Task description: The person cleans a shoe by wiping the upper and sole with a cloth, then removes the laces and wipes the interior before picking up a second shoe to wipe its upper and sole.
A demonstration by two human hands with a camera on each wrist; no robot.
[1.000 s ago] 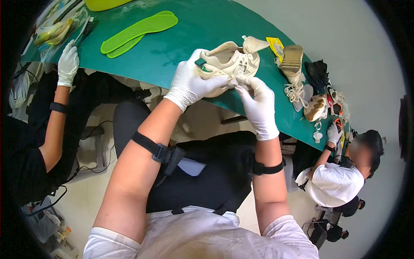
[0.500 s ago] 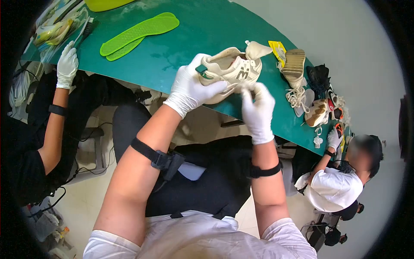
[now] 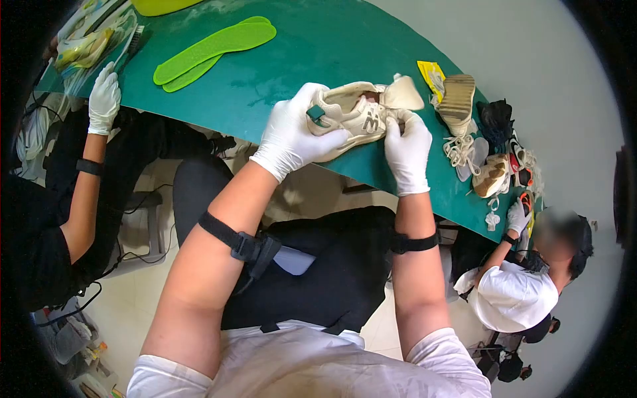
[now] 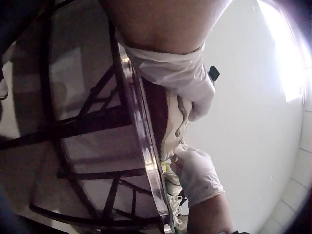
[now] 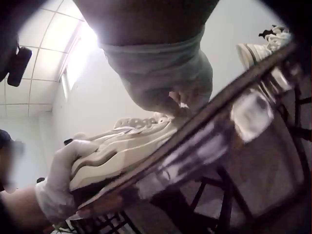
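The green table [image 3: 305,50] is supporting the work. The pale low-cut shoe [image 3: 361,137] is sitting at its near edge in front of the person, opening upward; whether its sole is touching the tabletop cannot be told.

Handling, as judged: the shoe is looking light for its bulk. The thick sole [image 5: 122,163] is appearing firm and springy, whereas the upper [image 3: 352,123] is appearing soft and is probably giving under pressure. Nothing about it is suggesting fragility. Smooth gloves could be slipping if the surface is damp.

The left hand [image 3: 292,132] is clamping the heel end, its thumb lying along the near side. This is offering the best hold, the heel presumably being stiffer than the open collar.

The right hand [image 3: 408,149] is bending its fingers in at the toe end, close against the shoe. Whether they are pinching anything cannot be confirmed; a small pale patch [image 5: 182,101] is showing between them, its nature unclear.

The loose tongue [image 3: 403,96] is hanging out over the toe, looking floppy and making a poor handhold. The green tag [image 3: 316,113] is showing at the heel, offering no useful purchase.
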